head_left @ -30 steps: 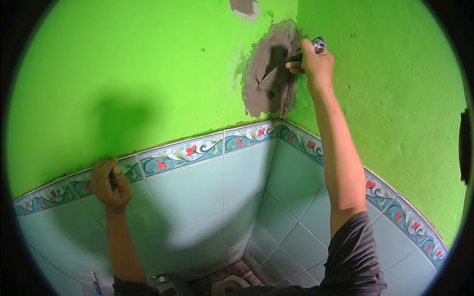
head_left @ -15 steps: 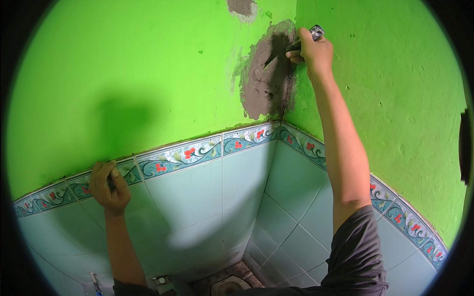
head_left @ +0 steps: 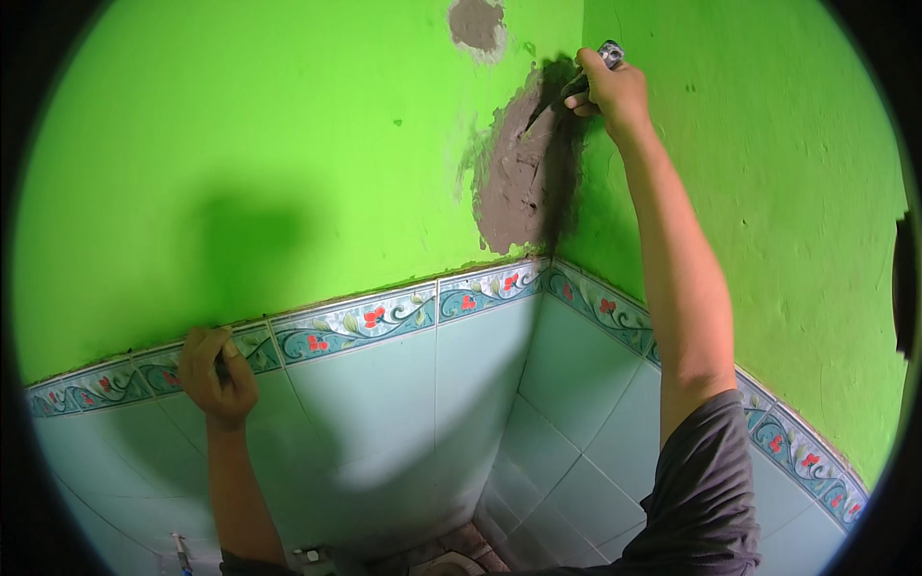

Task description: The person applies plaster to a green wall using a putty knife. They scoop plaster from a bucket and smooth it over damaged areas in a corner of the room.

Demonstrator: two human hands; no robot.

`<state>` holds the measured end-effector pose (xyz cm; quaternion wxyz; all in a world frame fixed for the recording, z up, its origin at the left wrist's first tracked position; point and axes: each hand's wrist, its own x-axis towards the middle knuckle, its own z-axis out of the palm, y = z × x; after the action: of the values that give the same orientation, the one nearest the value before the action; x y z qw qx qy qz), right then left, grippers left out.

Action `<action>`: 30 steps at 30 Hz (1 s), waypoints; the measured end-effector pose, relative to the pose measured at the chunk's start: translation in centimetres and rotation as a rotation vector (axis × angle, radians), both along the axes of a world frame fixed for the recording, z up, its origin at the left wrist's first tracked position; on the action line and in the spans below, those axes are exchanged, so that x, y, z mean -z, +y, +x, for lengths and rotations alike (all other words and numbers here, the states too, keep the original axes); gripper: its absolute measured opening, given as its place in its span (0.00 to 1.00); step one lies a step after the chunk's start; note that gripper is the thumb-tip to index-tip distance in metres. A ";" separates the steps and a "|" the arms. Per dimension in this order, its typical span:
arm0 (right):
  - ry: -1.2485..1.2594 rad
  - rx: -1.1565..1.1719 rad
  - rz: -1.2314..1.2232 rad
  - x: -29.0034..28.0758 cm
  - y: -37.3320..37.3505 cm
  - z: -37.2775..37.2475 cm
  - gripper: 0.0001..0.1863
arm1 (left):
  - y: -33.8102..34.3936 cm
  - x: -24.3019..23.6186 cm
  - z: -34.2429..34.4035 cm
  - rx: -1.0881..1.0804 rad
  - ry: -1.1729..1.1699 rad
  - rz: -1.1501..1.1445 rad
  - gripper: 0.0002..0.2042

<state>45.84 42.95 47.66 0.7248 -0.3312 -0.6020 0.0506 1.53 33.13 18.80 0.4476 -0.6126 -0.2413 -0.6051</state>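
Observation:
High up in the corner, my right hand (head_left: 615,94) is closed round the handle of a trowel (head_left: 608,55). Its narrow dark blade, seen nearly edge-on, points down and left against a patch of wet grey-brown mortar (head_left: 514,182) on the green wall. A dark shadow covers the right side of that patch, along the corner. My left hand (head_left: 219,377) is curled up against the flowered border tiles (head_left: 355,322), far to the left. Its fingers bend toward the palm, and I cannot make out what, if anything, lies inside.
A smaller mortar patch (head_left: 477,27) sits higher on the left wall. Pale green tiles (head_left: 384,398) cover both walls below the border. Down at the lower left is a small tap-like fitting (head_left: 181,547). A dark object (head_left: 903,286) stands at the right rim.
The view has tilted up slightly, so the walls sit lower in it. My right hand and the trowel have moved a little up the mortar patch. My left hand stays at the border.

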 end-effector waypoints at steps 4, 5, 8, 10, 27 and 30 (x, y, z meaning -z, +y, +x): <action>-0.085 0.013 -0.034 -2.0 0.7 0.6 0.18 | -0.4 -0.2 0.2 -0.035 0.002 -0.006 0.05; -0.117 0.015 -0.026 -2.5 0.9 0.8 0.19 | -0.4 -0.3 0.2 -0.066 0.009 0.008 0.05; -0.149 0.039 -0.030 -3.9 1.0 0.4 0.20 | -0.3 0.0 0.1 -0.080 0.001 0.012 0.05; -0.151 0.067 -0.044 -4.5 1.1 0.3 0.21 | -0.2 0.1 0.1 -0.057 -0.013 0.000 0.05; -0.265 0.104 -0.092 -8.7 2.5 0.0 0.21 | -0.2 0.8 -0.3 -0.046 -0.048 -0.040 0.06; -0.304 0.079 -0.075 -9.4 2.5 0.3 0.21 | -0.2 0.8 -0.4 -0.058 -0.052 -0.021 0.06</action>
<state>46.12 45.44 57.04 0.6138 -0.3852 -0.6891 -0.0061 1.11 32.98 17.98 0.4520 -0.5940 -0.2767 -0.6053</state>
